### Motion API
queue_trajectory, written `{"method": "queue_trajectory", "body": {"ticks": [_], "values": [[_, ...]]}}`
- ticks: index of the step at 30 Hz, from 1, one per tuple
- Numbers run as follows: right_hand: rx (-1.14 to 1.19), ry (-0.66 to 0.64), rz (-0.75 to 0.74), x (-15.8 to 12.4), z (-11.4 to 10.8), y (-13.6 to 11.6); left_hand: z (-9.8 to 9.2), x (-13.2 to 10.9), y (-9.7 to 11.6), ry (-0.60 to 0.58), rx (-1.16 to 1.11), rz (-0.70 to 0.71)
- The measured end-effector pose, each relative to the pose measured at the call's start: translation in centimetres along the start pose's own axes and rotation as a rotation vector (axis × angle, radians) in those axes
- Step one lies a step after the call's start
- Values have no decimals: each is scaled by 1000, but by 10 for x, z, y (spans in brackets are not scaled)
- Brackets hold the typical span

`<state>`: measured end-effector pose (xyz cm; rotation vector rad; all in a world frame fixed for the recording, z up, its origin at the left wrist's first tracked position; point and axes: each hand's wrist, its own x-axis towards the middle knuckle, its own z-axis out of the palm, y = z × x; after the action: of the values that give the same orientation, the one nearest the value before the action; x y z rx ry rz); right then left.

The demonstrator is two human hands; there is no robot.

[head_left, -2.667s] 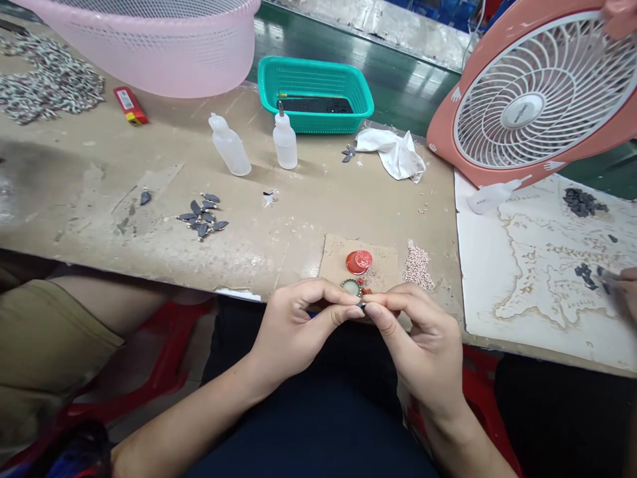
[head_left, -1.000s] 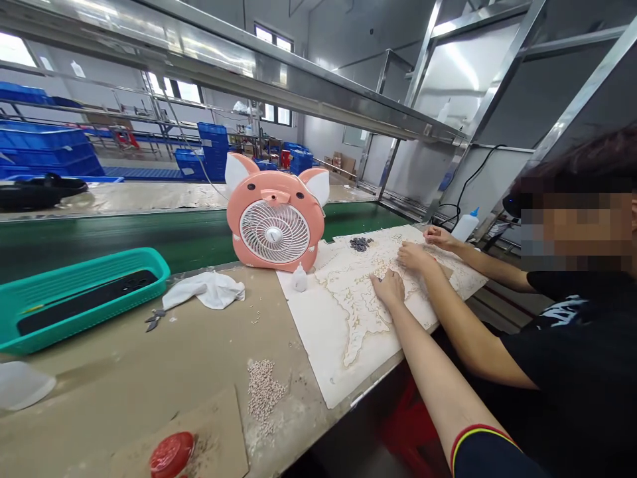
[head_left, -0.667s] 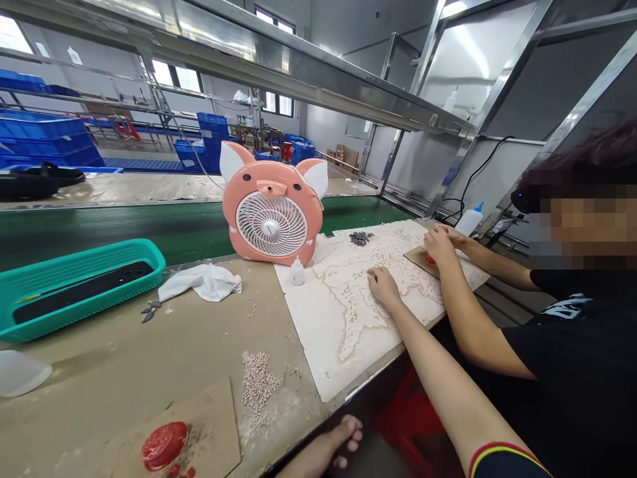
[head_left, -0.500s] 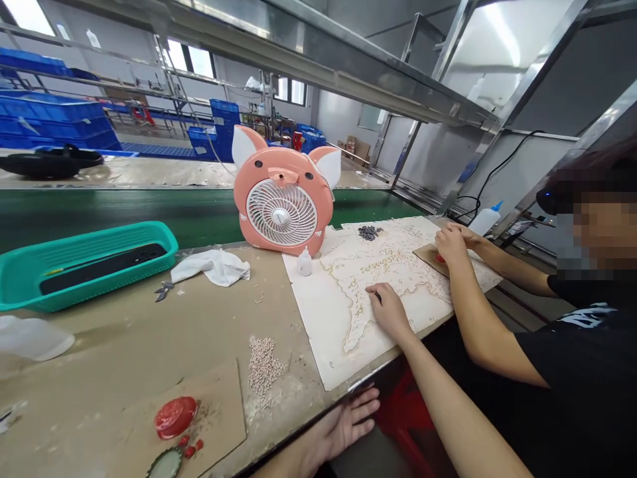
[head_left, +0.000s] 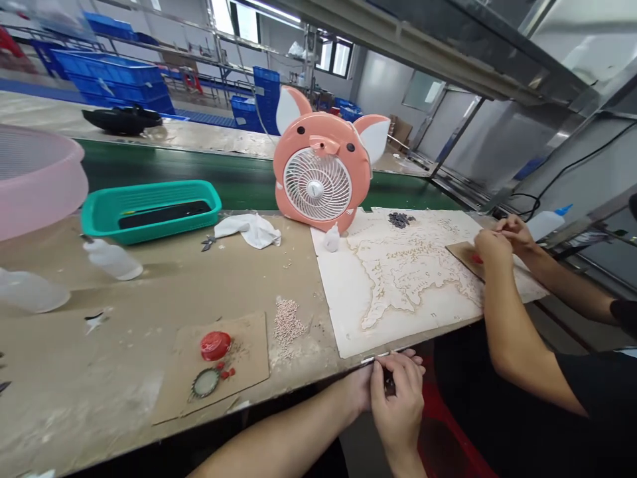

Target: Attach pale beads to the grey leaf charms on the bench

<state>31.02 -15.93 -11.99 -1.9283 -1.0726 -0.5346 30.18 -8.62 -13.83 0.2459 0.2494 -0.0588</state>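
Observation:
At the table's front edge my right hand (head_left: 402,401) lies over my left hand (head_left: 365,384). The thumb and fingers of my right hand are closed around a small dark piece (head_left: 389,383), partly hidden by them. My left hand is underneath, with its fingertips stretched out past the right one; most of its palm is covered. Just beyond them is a pale sheet with a map-like drawing (head_left: 398,272). A pile of dark chips (head_left: 399,220) rests at its far side. Left of the sheet is a heap of tiny pale pellets (head_left: 287,325).
A pink pig-shaped fan (head_left: 323,169) stands behind the sheet. Leftward are a white cloth (head_left: 251,230), a teal basket (head_left: 152,189), squeeze bottles (head_left: 113,259) and cardboard (head_left: 249,352) bearing a red lump (head_left: 215,345) and a bottle cap (head_left: 206,382). A co-worker's hands (head_left: 497,242) are at the right.
My right hand has come off the map sheet, back and down onto my left hand, which lay open palm up. The view has turned left, bringing bottles and a pink basket into sight.

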Motion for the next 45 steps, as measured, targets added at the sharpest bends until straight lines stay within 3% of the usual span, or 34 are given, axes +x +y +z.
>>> {"method": "queue_trajectory", "body": {"ticks": [3, 6, 9, 12, 13, 14, 17, 19, 21, 23, 27, 35, 40, 45], "values": [[56, 33, -50, -9, -6, -8, -1, -11, 1, 88, 35, -98], [132, 1, -90, -3, -13, -24, -8, -49, 6, 152, 99, -223], [200, -93, -98, 11, -13, -45, -11, -120, 17, 170, 195, -363], [227, -287, -89, 25, -1, -67, 2, -206, 38, 202, 301, -338], [225, -353, -96, 29, 5, -73, 8, -232, 47, 246, 378, -256], [218, -405, -107, 32, 12, -78, 15, -257, 58, 362, 616, -61], [196, -464, -141, 38, 32, -90, 23, -313, 95, 884, 1170, 598], [198, -494, -174, 41, 44, -95, 15, -335, 119, 1245, 1372, 855], [184, -532, -244, 44, 52, -99, 0, -346, 138, 1463, 1550, 945], [149, -551, -324, 46, 56, -101, -15, -348, 151, 1538, 1702, 927], [109, -541, -356, 47, 50, -97, -32, -339, 160, 1457, 1846, 811], [101, -465, -215, 39, 25, -90, -33, -329, 161, 1279, 2108, 736], [79, -530, -156, 37, 25, -97, -33, -330, 159, 1342, 2079, 779], [78, -572, -173, 38, 29, -100, -35, -332, 158, 1376, 1951, 959]]}}
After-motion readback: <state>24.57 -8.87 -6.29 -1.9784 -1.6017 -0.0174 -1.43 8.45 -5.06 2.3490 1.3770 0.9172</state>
